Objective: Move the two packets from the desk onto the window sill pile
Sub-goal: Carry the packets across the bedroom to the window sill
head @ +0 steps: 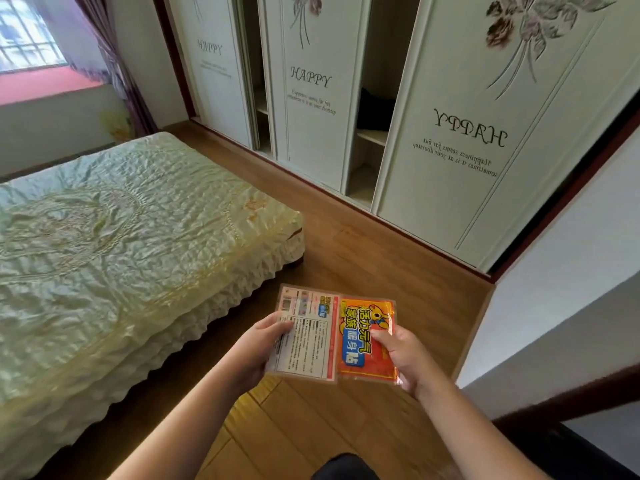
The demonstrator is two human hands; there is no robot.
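1. Scene evenly bright; daylight enters through the barred window (26, 34) at upper left, itself overexposed.
2. Soft sheen on the pale green quilted satin bedspread (114, 230).
3. Wide-angle distortion bends the white sliding wardrobe doors (485, 133) toward the frame edges.
4. Fine detail slightly soft overall; shadows faint.

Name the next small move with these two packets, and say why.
Probably carry both toward the window sill at upper left, going along the floor past the bed. The left hand holds the white packet and the right hand the orange packet, both secured, and no pile shows yet.
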